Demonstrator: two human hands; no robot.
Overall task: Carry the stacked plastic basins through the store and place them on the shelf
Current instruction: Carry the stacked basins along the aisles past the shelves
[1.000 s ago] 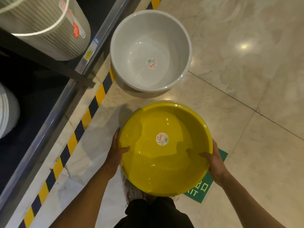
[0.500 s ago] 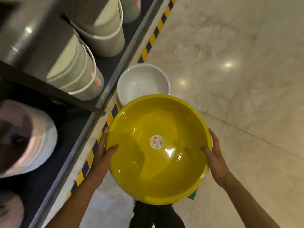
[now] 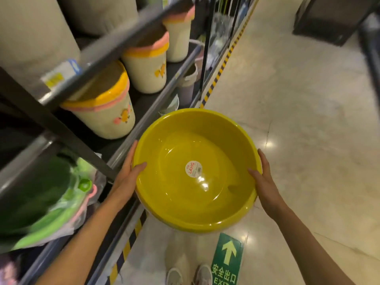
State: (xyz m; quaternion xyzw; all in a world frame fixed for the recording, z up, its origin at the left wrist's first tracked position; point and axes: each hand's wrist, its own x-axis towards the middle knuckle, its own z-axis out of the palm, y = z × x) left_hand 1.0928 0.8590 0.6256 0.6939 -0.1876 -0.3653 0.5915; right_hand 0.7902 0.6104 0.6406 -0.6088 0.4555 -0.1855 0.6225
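I hold a yellow plastic basin (image 3: 216,194) at waist height over the aisle floor, with a round white label at its bottom. A second rim shows just under its near edge, so it looks stacked. My left hand (image 3: 128,177) grips its left rim, thumb inside. My right hand (image 3: 264,182) grips the right rim, thumb inside too. The dark metal shelf (image 3: 131,132) runs along my left, close to the basin's left edge.
Cream bins with yellow and pink lids (image 3: 102,112) stand on the shelf, and green basins (image 3: 51,206) lie on a lower level. Yellow-black floor tape (image 3: 224,62) edges the shelving. A green exit arrow sticker (image 3: 227,258) lies by my shoes. A dark stand (image 3: 333,19) is far right.
The basin has risen from near the floor to waist height and moved along the aisle. The white basin on the floor has dropped out of view; both hands keep their grip.
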